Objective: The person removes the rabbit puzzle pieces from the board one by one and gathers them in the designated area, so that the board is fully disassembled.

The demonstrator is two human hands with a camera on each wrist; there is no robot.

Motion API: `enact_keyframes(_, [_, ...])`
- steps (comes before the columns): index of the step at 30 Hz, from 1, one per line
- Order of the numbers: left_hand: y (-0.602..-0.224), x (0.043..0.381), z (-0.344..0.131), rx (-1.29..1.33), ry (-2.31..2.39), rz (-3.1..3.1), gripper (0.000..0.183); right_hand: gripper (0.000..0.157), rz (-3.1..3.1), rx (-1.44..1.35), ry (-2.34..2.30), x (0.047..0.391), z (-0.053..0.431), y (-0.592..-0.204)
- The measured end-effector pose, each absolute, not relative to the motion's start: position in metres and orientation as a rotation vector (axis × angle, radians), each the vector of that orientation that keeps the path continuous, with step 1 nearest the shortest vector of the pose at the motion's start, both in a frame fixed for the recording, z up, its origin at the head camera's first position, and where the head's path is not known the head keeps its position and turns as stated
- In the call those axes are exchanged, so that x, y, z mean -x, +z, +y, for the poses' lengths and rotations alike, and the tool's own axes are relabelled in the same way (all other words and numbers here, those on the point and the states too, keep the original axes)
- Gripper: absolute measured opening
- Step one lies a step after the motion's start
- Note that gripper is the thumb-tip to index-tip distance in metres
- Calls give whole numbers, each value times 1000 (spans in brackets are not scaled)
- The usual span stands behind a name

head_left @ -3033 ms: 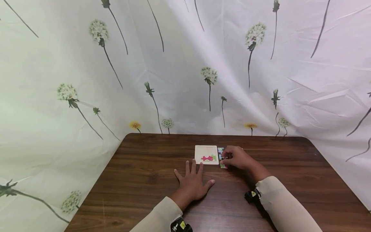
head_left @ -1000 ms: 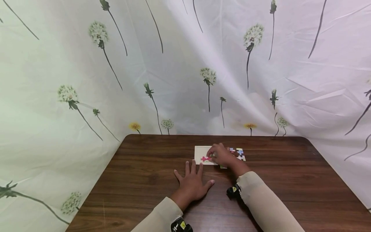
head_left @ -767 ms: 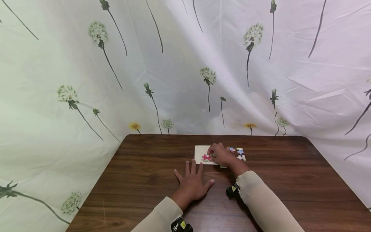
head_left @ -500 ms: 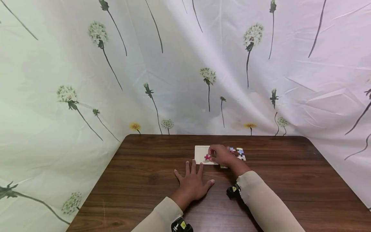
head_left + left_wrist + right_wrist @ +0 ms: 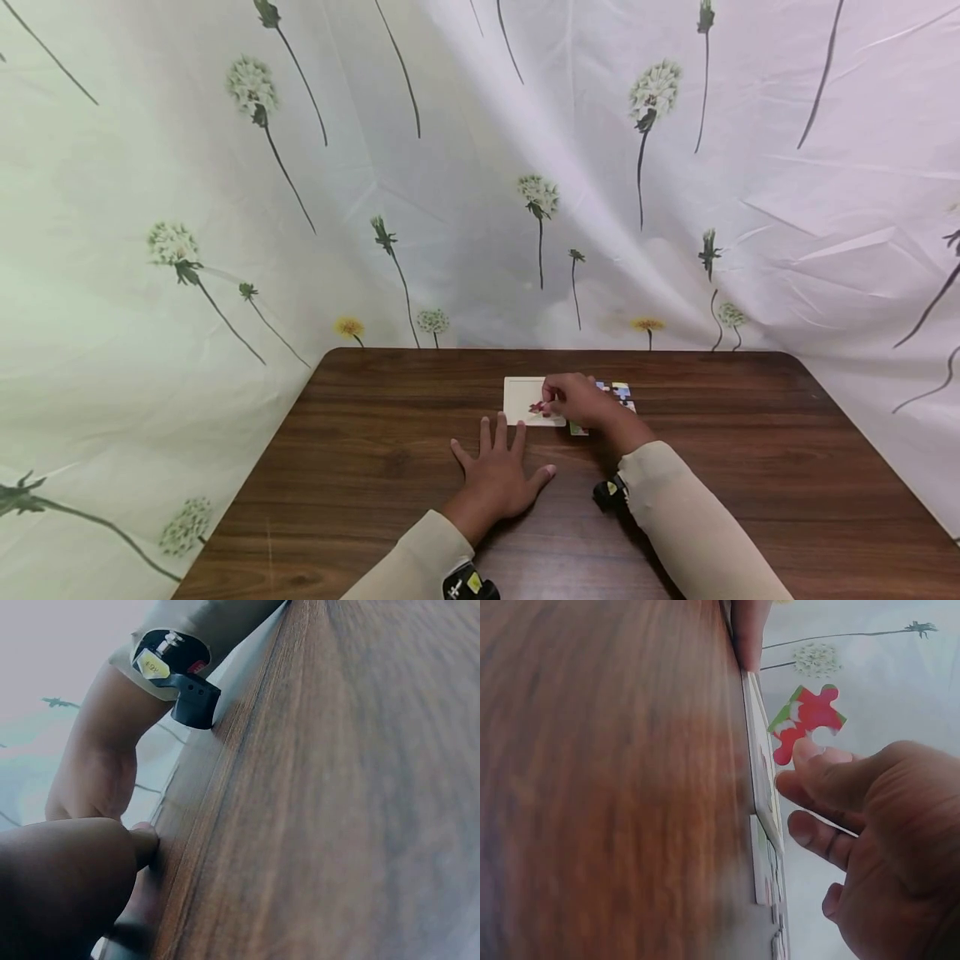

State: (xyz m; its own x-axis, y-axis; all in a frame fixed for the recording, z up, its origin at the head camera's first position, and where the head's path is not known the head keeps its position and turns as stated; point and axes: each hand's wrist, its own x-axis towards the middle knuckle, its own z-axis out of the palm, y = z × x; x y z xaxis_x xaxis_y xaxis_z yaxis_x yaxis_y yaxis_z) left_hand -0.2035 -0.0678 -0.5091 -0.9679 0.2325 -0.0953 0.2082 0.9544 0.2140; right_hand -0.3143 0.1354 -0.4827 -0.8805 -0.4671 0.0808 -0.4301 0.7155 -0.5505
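Observation:
In the right wrist view, my right hand [image 5: 907,802] pinches a red, white and green jigsaw piece [image 5: 817,714] between thumb and forefinger. The piece is raised and tilted above the white puzzle tray [image 5: 521,393], as the head view shows. My left hand [image 5: 497,479] lies flat with spread fingers on the table, its fingertips at the tray's near edge. What lies in the tray's right part is hidden behind the right hand. More jigsaw pieces [image 5: 622,390] lie flat to the right of the tray, partly covered by the right hand.
The brown wooden table [image 5: 360,467] reaches back to a pale curtain [image 5: 465,167] printed with dandelions. One green-edged jigsaw piece [image 5: 578,430] sits beside the tray's near right corner. Each wrist wears a black camera mount [image 5: 611,493].
My right hand has moved left from the loose pieces to the tray. The pink piece that lay low in the tray is lifted and tipped in its fingers. My left hand stays put.

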Motion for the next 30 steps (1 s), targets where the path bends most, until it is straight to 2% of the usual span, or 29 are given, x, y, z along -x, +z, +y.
enact_keyframes(18, [-509,201,-69,-359,329,3006,91,10,2839,844,-1109,303,170,-480])
enact_keyframes(30, [-509,201,-69,-348,322,2997,93,4,2827,786,-1217,294,205,-482])
